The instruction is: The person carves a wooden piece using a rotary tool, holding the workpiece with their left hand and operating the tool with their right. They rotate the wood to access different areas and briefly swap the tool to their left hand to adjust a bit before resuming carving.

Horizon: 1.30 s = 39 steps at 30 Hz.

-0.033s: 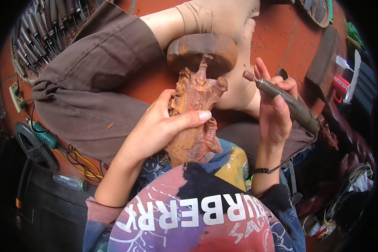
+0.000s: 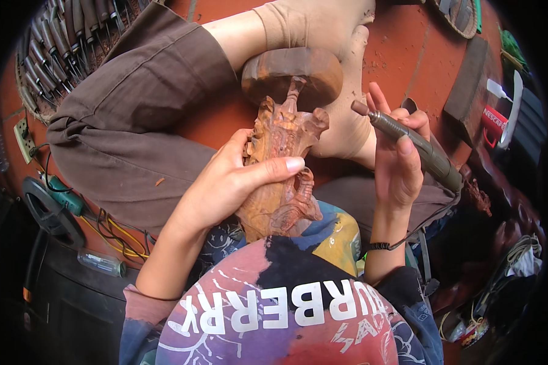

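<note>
A reddish-brown wood carving (image 2: 280, 152) with fine relief stands in my lap. Its round base (image 2: 292, 70) rests against my beige-socked foot (image 2: 310, 18). My left hand (image 2: 225, 182) wraps around the carving's middle, with the thumb laid across its front. My right hand (image 2: 399, 170) grips a grey pen-shaped rotary tool (image 2: 423, 152) like a pencil. The tool's tip points up and left, a short way to the right of the carving's upper part and apart from it. A dark cord runs down from the tool past my wrist.
Several chisels (image 2: 61, 42) lie in a row at the upper left. A power strip (image 2: 24, 137), a green tool (image 2: 64, 194), yellow wires and a small bottle (image 2: 100, 263) sit on the red floor at left. A wooden block (image 2: 466, 79) and a red can (image 2: 493, 121) are at right.
</note>
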Motion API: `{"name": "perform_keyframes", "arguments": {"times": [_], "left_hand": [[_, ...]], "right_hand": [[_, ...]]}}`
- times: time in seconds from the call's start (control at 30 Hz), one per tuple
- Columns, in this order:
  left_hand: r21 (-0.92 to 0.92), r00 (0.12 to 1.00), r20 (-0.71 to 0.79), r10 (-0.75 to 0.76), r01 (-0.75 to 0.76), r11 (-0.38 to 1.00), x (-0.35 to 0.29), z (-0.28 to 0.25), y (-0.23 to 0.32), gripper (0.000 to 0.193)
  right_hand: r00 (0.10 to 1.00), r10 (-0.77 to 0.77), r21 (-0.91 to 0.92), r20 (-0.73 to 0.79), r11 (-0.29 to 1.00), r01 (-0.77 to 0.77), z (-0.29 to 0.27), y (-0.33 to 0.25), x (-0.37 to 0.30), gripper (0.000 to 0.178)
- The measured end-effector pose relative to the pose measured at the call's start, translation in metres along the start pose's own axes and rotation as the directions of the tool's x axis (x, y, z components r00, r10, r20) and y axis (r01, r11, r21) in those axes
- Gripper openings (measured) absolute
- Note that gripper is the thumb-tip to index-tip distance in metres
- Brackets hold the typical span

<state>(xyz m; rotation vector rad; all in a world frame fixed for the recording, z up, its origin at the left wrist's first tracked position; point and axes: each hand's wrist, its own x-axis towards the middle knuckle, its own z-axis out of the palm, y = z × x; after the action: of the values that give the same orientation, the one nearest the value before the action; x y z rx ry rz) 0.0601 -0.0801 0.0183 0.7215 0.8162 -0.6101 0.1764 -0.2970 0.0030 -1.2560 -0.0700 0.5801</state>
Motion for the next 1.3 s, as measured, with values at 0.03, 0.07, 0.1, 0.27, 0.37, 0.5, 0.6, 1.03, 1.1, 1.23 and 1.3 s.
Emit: {"name": "perform_keyframes", "arguments": {"times": [0.03,0.07,0.1,0.27,0.37,0.5,0.6,1.03,1.1,1.23,1.3], "left_hand": [[0.005,0.999,0.034,0.016,-0.016,1.0,0.002,-0.002,0.001,0.059],[0.001,0.998,0.042,0.035,-0.035,0.999,0.004,-0.002,0.001,0.06],[-0.007,0.997,0.049,0.052,-0.052,0.999,0.004,-0.003,-0.001,0.061],[0.716,0.939,-0.186,0.289,-0.072,0.694,-0.011,0.008,-0.008,0.063],[0.904,0.777,-0.164,0.608,-0.129,0.409,-0.016,0.011,-0.03,0.071],[0.958,0.814,-0.206,0.543,0.053,0.283,-0.023,0.014,-0.02,0.078],[0.97,0.836,-0.188,0.516,0.075,0.231,-0.031,0.017,-0.011,0.086],[0.796,0.812,-0.133,0.568,-0.254,0.55,-0.064,-0.016,-0.022,0.098],[0.879,0.803,-0.073,0.591,-0.228,0.419,-0.075,-0.012,-0.007,0.099],[0.939,0.851,0.013,0.525,-0.191,0.287,-0.091,-0.002,0.012,0.091],[0.97,0.829,0.055,0.556,-0.176,0.166,-0.089,0.006,0.009,0.077]], "right_hand": [[1.0,0.001,0.016,0.003,1.0,-0.001,-0.001,-0.001,-0.001,0.026],[1.0,-0.012,0.033,0.013,0.999,0.012,-0.003,0.001,0.002,0.025],[1.0,-0.013,0.047,0.009,0.999,0.012,-0.003,0.002,0.002,0.024],[0.999,-0.041,0.069,0.029,0.997,0.039,-0.006,0.002,-0.001,0.024],[0.999,-0.043,0.049,0.018,0.998,0.042,-0.007,0.0,-0.001,0.024],[1.0,0.003,0.046,0.001,0.999,-0.003,0.005,-0.001,0.004,0.023],[0.997,0.054,0.039,0.054,0.998,-0.056,0.015,0.006,0.011,0.025],[0.986,0.091,0.027,0.138,0.995,-0.096,0.051,0.018,0.027,0.027],[0.982,0.042,-0.012,0.185,0.999,-0.04,0.043,0.024,0.03,0.029],[0.977,0.074,-0.017,0.201,0.997,-0.072,0.038,0.026,0.022,0.03],[0.979,0.045,0.002,0.201,0.999,-0.046,0.037,0.026,0.023,0.031]]}}
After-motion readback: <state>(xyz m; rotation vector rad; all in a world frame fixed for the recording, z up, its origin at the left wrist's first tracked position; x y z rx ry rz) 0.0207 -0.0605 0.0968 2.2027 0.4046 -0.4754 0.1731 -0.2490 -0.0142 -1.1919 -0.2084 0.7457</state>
